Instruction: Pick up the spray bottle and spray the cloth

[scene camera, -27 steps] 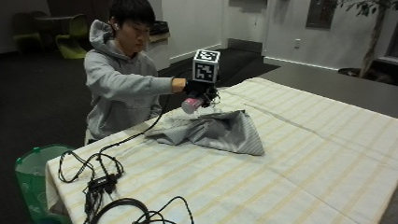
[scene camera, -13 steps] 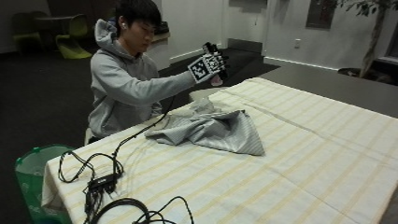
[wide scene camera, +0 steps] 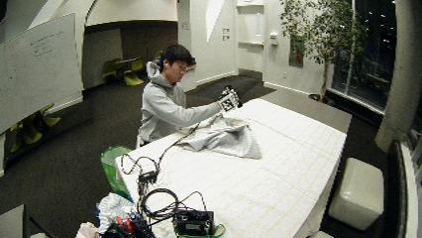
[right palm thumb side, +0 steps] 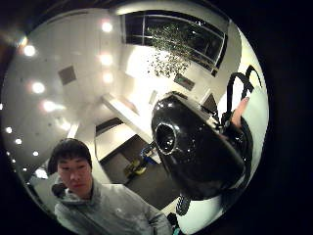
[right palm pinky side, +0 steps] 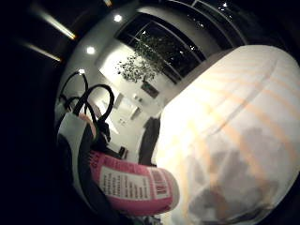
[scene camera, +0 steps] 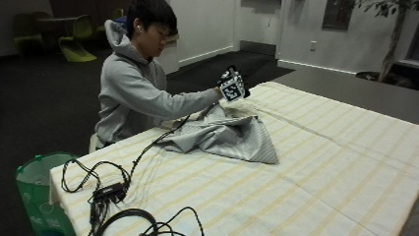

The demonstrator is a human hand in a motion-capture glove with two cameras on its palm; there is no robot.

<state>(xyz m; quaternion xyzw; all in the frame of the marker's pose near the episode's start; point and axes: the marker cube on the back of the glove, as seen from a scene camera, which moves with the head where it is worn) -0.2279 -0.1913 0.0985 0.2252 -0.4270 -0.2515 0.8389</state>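
Your gloved right hand point(scene camera: 230, 88) was raised above the desk point(scene camera: 327, 167), over the far end of the cloth point(scene camera: 223, 137), fingers wrapped around the spray bottle point(right palm pinky side: 136, 187). From the outside view the bottle itself was mostly hidden behind the hand; can't make out its nozzle direction from there. The little-finger palm view showed the bottle's pink body with a printed label and barcode lying right against the palm, with the striped desk cover and the grey cloth point(right palm pinky side: 234, 178) below it. The thumb-side palm view showed the bottle's black spray head point(right palm thumb side: 195, 152) filling much of the picture, close to the palm, with a fingertip point(right palm thumb side: 239, 110) beside it.

The cloth was a grey crumpled heap on the desk, near your edge, not touching the bottle. Your other hand wasn't clearly visible. Black cables point(scene camera: 104, 182) ran across the desk's near corner, and a green bin point(scene camera: 39, 191) stood beside that corner on the floor.
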